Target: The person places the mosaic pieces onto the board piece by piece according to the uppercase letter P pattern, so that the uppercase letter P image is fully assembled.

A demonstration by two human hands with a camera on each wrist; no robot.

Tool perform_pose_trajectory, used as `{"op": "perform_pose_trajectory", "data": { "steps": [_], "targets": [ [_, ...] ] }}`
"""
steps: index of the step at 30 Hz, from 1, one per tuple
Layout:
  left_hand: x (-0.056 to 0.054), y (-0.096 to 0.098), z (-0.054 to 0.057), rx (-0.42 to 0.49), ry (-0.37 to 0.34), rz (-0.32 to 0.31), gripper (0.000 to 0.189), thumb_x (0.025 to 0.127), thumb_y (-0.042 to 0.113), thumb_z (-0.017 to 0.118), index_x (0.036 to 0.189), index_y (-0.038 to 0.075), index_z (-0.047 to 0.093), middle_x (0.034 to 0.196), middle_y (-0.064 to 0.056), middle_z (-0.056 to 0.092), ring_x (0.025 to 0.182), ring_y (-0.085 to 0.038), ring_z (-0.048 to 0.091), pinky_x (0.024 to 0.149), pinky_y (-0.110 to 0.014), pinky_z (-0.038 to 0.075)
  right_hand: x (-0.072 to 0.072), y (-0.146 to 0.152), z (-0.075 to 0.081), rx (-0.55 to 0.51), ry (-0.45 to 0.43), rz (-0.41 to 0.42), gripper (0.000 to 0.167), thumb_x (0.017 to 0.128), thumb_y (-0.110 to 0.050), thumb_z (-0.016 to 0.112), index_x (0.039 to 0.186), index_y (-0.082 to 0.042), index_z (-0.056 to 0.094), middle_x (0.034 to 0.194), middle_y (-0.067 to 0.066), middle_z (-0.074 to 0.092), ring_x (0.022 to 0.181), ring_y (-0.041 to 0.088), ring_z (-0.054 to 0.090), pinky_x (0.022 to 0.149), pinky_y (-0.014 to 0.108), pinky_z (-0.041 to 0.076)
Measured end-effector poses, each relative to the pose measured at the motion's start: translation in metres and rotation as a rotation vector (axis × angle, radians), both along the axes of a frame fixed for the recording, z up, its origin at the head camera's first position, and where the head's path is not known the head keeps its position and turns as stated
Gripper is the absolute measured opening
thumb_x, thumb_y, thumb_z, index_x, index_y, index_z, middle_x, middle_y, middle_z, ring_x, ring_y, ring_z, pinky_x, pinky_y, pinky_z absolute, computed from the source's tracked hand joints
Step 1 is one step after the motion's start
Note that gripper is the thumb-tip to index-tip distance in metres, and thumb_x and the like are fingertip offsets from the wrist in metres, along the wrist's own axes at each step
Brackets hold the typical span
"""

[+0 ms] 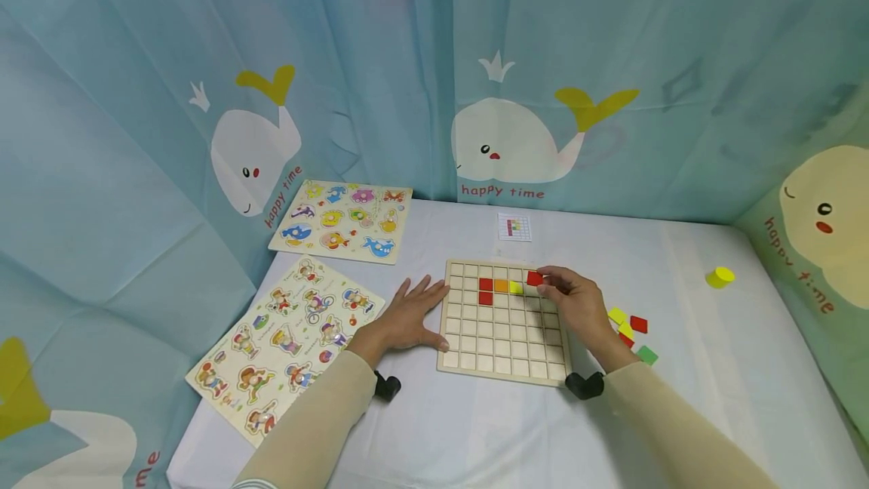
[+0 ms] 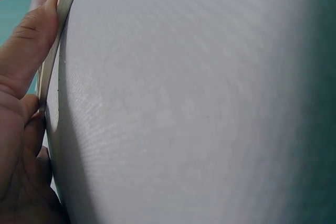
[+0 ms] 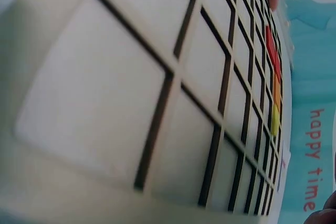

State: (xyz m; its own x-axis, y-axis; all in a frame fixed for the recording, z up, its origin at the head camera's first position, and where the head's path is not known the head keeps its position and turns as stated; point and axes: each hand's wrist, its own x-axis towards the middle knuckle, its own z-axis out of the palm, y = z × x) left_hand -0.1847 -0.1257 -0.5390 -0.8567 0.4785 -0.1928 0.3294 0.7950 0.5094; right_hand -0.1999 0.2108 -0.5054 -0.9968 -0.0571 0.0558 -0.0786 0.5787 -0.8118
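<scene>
A wooden grid board [image 1: 502, 334] lies flat on the white table. Two red tiles, an orange tile [image 1: 501, 286] and a yellow tile [image 1: 516, 288] sit in its upper squares. Over the upper right part, my right hand [image 1: 580, 308] pinches a red square tile [image 1: 534, 278] between thumb and fingers. My left hand [image 1: 407, 321] rests at the board's left side with fingers spread, its thumb [image 2: 31, 38] against the board edge. In the right wrist view the grid squares [image 3: 105, 93] fill most of the picture, and the pinched tile is out of sight.
Loose yellow, red and green tiles [image 1: 647, 355] lie right of the board. Behind it is a small printed card [image 1: 514, 227]. Two picture puzzles, one with sea animals [image 1: 339, 221] and one with children [image 1: 285, 342], lie left. A yellow cylinder [image 1: 720, 277] stands far right.
</scene>
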Motion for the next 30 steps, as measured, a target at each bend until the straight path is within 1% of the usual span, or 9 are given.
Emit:
{"op": "perform_pose_trajectory", "data": {
  "steps": [7,11,20,24,30],
  "targets": [
    [-0.001,0.000,-0.002,-0.006,0.005,-0.001,0.116,0.079,0.059,0.086,0.169,0.019,0.025,0.177,0.004,0.020,0.166,-0.021,0.003,0.134,-0.045,-0.010,0.003,-0.015,-0.003,0.005,0.007,0.062,0.029,0.102,-0.011,0.070,0.130,-0.008,0.072,0.111,0.016,0.073,0.093,0.022,0.063,0.071,0.016,0.053],
    [-0.001,-0.001,-0.003,-0.008,0.009,-0.004,0.117,0.079,0.059,0.086,0.170,0.019,0.025,0.177,0.004,0.020,0.166,-0.020,0.003,0.134,-0.044,-0.010,0.005,-0.026,-0.004,0.017,0.005,0.079,0.028,0.100,-0.009,0.072,0.128,-0.009,0.073,0.110,0.015,0.075,0.092,0.022,0.065,0.070,0.017,0.054],
    [-0.001,-0.001,-0.002,-0.007,0.014,-0.012,0.117,0.079,0.061,0.085,0.169,0.018,0.025,0.177,0.003,0.021,0.166,-0.022,0.004,0.134,-0.046,-0.009,0.009,-0.044,-0.005,-0.014,-0.015,0.116,0.027,0.098,-0.004,0.072,0.125,-0.007,0.075,0.106,0.015,0.078,0.090,0.022,0.068,0.067,0.019,0.053],
    [-0.001,-0.001,-0.002,-0.004,0.019,-0.017,0.116,0.079,0.060,0.085,0.169,0.017,0.026,0.177,0.002,0.021,0.166,-0.022,0.004,0.134,-0.047,-0.009,0.011,-0.047,-0.010,-0.011,-0.031,0.146,0.025,0.098,-0.006,0.072,0.124,-0.007,0.075,0.104,0.014,0.077,0.087,0.020,0.064,0.064,0.020,0.051],
    [-0.001,-0.001,-0.002,-0.001,0.019,-0.016,0.116,0.080,0.060,0.085,0.169,0.018,0.025,0.177,0.003,0.020,0.166,-0.021,0.004,0.134,-0.046,-0.010,0.014,-0.051,-0.014,-0.013,-0.060,0.169,0.024,0.099,-0.009,0.073,0.123,-0.008,0.075,0.104,0.012,0.075,0.086,0.020,0.063,0.066,0.023,0.052]
  ]
}}
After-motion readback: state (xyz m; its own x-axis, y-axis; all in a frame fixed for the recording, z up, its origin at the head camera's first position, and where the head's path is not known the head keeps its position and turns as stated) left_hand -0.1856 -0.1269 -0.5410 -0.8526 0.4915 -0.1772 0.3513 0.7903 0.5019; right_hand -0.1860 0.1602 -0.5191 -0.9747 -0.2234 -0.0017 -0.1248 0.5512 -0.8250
